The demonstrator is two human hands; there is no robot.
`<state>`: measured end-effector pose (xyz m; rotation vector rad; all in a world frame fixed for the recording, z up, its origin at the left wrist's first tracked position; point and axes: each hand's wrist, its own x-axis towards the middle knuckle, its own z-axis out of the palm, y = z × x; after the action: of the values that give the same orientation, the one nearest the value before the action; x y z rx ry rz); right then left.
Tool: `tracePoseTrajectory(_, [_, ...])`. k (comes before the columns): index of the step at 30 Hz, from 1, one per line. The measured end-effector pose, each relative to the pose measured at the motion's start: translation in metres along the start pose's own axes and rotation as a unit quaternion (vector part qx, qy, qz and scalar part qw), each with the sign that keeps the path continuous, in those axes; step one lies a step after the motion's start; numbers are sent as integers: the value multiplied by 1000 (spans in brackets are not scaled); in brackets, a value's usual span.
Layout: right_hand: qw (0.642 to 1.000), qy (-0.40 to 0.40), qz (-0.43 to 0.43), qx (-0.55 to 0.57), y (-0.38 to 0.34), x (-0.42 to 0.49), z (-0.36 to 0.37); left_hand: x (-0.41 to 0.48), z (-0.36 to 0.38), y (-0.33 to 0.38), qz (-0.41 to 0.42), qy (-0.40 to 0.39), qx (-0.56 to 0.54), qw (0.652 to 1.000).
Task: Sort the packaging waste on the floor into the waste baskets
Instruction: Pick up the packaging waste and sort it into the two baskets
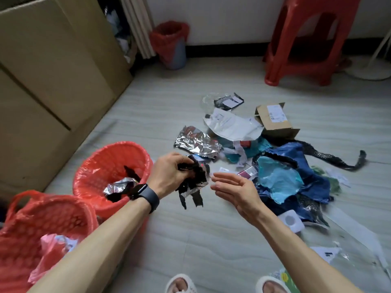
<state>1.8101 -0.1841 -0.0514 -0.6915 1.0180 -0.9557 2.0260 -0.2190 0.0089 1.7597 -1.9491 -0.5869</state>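
A pale grey floor [190, 240] is shown. At the left, a nearer red waste basket [31, 229] is set beside a farther red waste basket [88, 176]. Packaging waste is heaped at the right: silver foil [196, 142], a white mailer [230, 123], a small cardboard box [277, 121] and blue plastic [296, 172]. A red stool [306, 39] is placed behind.

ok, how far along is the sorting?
Done: foil and black scraps lie in the middle red basket; a pink wrapper in the near basket. In hand: left hand grips crumpled black plastic, right hand open. Left: silver foil, white mailer, cardboard box and blue bags on the floor.
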Motion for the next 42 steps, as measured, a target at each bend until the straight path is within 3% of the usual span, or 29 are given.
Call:
tracePoseTrajectory(7, [996, -39, -9, -84, -2, 43, 58, 4, -103, -63, -99, 235, -26, 967])
tracePoseTrajectory(11, [975, -63, -63, -205, 11, 68, 105, 2, -133, -111, -160, 312, -90, 932])
tracePoseTrajectory(13, [954, -91, -90, -272, 24, 84, 134, -2, -139, -133, -180, 340, -60, 921])
tracePoseTrajectory(16, [880, -119, -176, -425, 45, 105, 166, -8, -127, -164, -168, 338, 5, 926])
tracePoseTrajectory(21, [673, -181, -257, -669, 81, 124, 187, -11, -87, -205, -162, 256, 96, 948])
tracePoseTrajectory(23, [624, -166, -299, -703, 95, 129, 184, -10, -69, -218, -136, 215, 161, 954])
tracePoseTrajectory(25, [635, -169, -294, -694, 105, 130, 180, -9, -53, -227, -123, 173, 223, 951])
tracePoseTrajectory(28, [649, -154, -314, -676, 114, 134, 178, -7, -30, -235, -184, 71, 280, 940])
tracePoseTrajectory(34, [632, -159, -354, -671, 111, 132, 177, -3, 3, -270, -295, -247, 171, 907])
tracePoseTrajectory(37, [612, -145, -369, -684, 104, 134, 179, 3, 7, -273, -306, -264, 196, 893])
tracePoseTrajectory(42, [662, -212, -260, -671, 91, 129, 176, 13, -19, -253, -288, -184, 151, 928])
